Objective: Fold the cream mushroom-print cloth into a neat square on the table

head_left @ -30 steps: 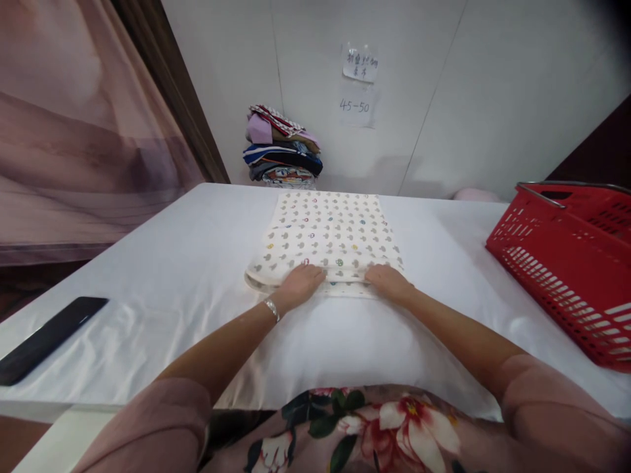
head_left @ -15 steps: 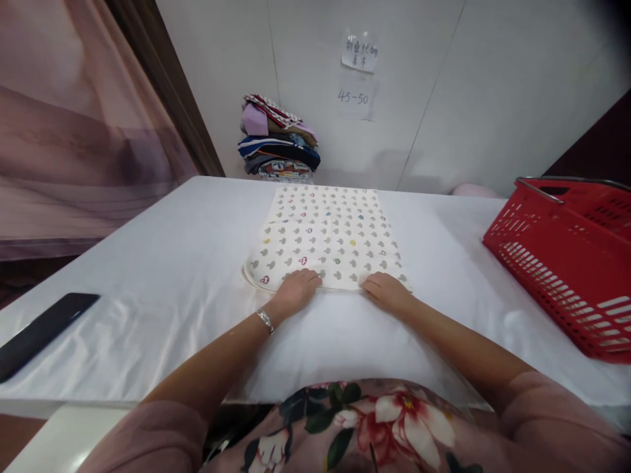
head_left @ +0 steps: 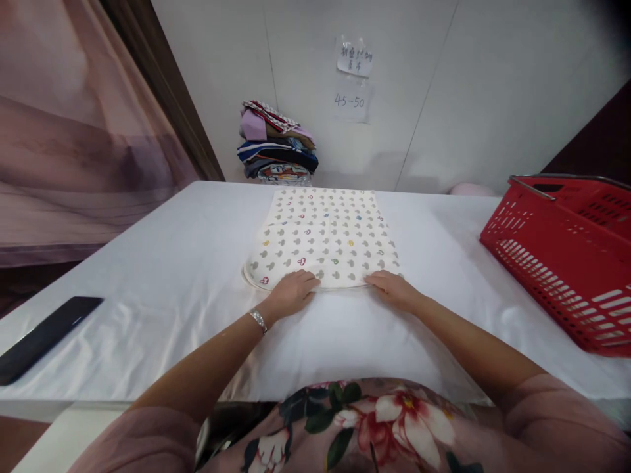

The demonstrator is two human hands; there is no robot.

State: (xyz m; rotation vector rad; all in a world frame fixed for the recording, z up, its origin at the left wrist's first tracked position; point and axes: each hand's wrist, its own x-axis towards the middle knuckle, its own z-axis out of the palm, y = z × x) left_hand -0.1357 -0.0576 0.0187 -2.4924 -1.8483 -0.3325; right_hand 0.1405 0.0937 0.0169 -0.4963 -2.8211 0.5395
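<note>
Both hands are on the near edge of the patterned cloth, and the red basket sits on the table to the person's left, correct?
One slip: in the head view the red basket sits to the person's right, not left. The left hand and right hand do rest on the near edge of the patterned cloth.

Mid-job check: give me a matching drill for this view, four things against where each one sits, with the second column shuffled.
Things:
1. patterned cloth
2. red basket
3. black phone
4. stack of folded clothes

Places:
A. near the left edge of the table
B. flat mid-table, left hand and right hand on its near edge
C. on the table's right side
D. beyond the cloth, against the wall

Pairs: 1-B, 2-C, 3-A, 4-D.
</note>
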